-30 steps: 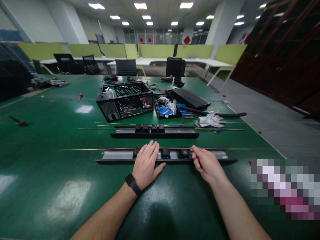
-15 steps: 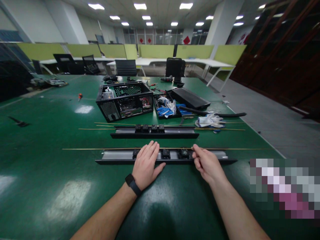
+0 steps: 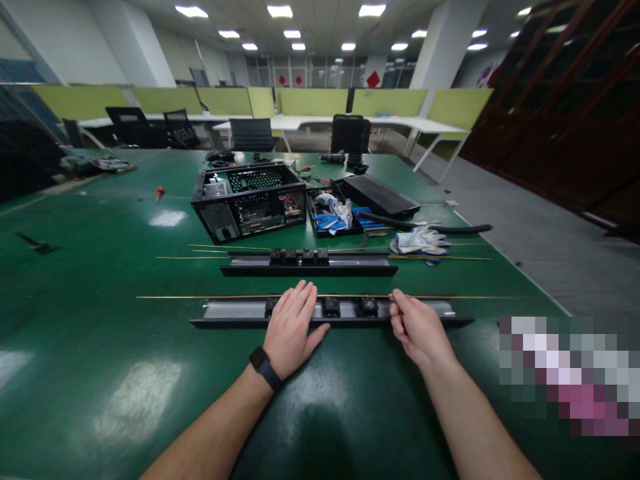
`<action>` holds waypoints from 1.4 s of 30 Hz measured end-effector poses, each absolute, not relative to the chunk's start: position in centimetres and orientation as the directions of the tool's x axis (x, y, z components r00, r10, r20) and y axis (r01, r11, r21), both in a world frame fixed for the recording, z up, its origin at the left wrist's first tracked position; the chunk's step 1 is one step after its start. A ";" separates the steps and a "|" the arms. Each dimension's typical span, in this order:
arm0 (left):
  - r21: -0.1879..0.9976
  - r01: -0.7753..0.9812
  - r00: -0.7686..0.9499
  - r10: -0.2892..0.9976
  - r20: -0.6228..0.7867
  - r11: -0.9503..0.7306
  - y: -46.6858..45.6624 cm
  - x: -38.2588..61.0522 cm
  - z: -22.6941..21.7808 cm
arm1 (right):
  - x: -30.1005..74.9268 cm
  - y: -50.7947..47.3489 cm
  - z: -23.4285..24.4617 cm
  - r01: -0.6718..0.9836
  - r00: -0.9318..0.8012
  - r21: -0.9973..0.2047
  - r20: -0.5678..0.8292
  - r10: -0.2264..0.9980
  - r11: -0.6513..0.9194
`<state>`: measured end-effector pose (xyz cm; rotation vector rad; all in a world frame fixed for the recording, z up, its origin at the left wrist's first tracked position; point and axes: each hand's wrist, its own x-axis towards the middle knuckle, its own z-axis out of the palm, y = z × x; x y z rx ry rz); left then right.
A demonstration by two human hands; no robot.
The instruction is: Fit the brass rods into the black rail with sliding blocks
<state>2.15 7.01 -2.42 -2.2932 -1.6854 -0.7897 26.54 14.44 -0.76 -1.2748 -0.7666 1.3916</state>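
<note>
A long black rail [image 3: 225,315] with small black socket blocks [image 3: 331,306] lies crosswise near me on the green table [image 3: 100,347]. My left hand [image 3: 291,329] lies flat on the rail's middle, fingers stretched out together. A thin brass rod [image 3: 200,297] runs along the rail's far edge. My right hand [image 3: 416,327] pinches that rod just right of the blocks, fingers curled round it. A black watch sits on my left wrist.
A second rail [image 3: 309,264] with blocks and more brass rods lies just beyond. Behind it stand an open black computer case [image 3: 247,199], a tray with blue-white gloves [image 3: 334,213], a black panel [image 3: 380,195] and loose gloves [image 3: 419,241]. The table's right edge drops to grey floor.
My right hand has slid to the right along the rail, and the brass rod has shifted right with it. My left hand has stayed in place.
</note>
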 end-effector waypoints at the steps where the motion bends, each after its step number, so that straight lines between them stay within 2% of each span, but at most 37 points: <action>1: 0.158 0.929 0.212 0.830 0.517 -0.336 7.0 2.2 -2.4 | 26.5 14.4 -0.8 -0.246 0.103 -0.937 -0.278 0.955 -0.246; 12: 0.156 0.930 0.212 0.832 0.513 -0.334 7.0 2.4 -2.4 | 26.3 14.5 -0.5 -0.068 0.038 -0.944 -0.325 0.945 -0.323; 17: 0.143 0.929 0.227 0.832 0.507 -0.341 7.1 2.3 -2.5 | 26.4 14.6 -0.7 -0.108 0.035 -0.939 -0.332 0.943 -0.327; 25: 0.134 0.936 0.216 0.831 0.512 -0.326 7.1 2.1 -2.7 | 26.8 14.6 -0.8 -0.304 0.118 -0.916 -0.307 0.944 -0.260; 38: 0.155 0.930 0.208 0.827 0.522 -0.332 7.0 2.3 -2.7 | 26.1 14.5 -0.4 -0.139 0.033 -0.946 -0.301 0.953 -0.294; 42: 0.157 0.929 0.211 0.828 0.520 -0.336 7.0 2.4 -2.6 | 25.8 14.1 -0.4 -0.131 -0.052 -0.937 -0.321 0.946 -0.325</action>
